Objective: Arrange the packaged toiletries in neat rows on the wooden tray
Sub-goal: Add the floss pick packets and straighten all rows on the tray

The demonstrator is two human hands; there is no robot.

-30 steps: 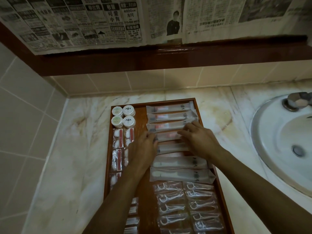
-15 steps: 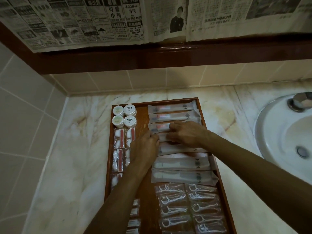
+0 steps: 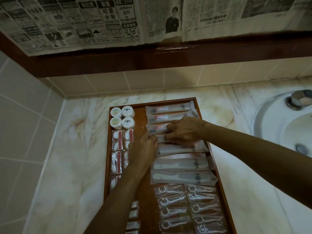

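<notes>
Right hand (image 3: 184,130) slid left | both grips flat on toothbrush packets (image 3: 170,115) | left hand (image 3: 143,149) | wooden tray (image 3: 143,191)

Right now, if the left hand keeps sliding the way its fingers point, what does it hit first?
The left hand points up and right across the tray. It would likely first meet the right hand's fingers on the toothbrush packet, though depth is unclear.
</notes>
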